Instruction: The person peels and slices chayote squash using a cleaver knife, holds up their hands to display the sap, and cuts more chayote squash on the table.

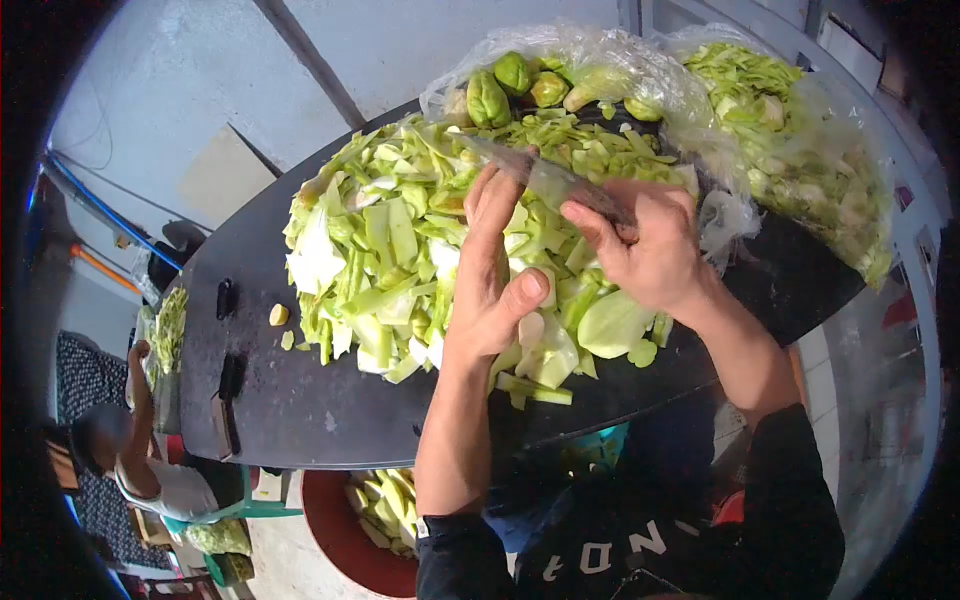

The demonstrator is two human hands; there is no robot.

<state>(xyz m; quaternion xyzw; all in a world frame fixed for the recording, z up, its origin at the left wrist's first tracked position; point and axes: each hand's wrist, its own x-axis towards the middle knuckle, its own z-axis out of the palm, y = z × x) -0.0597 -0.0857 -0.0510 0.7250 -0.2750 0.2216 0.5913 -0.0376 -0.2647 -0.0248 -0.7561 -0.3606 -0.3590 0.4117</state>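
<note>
Head view, left to right: at the far left a seated person (150, 450) has one arm raised beside a clear bag of cut greens (171, 330). Next, on the dark table (300, 410), lie a small black object (225, 298) and a dark-handled tool (228, 400), apart from each other. Below the table's near edge stands a red tub (325, 520) holding pale pieces (type uncertain). Broad heap of light green slices (390, 235) covers the table's middle, loose and overlapping. Left hand (490, 285) is over the heap, fingers extended, thumb set apart; fingertips at the knife's (570, 187) blade, contact not certain. Knife lies slantwise above the slices, grip end to the right. Right hand (655, 245) has its fingers closed round that grip. Behind the hands, whole green vegetables (488, 98) sit in clear plastic; further right, a large clear bag (810, 180) holds more slices.
</note>
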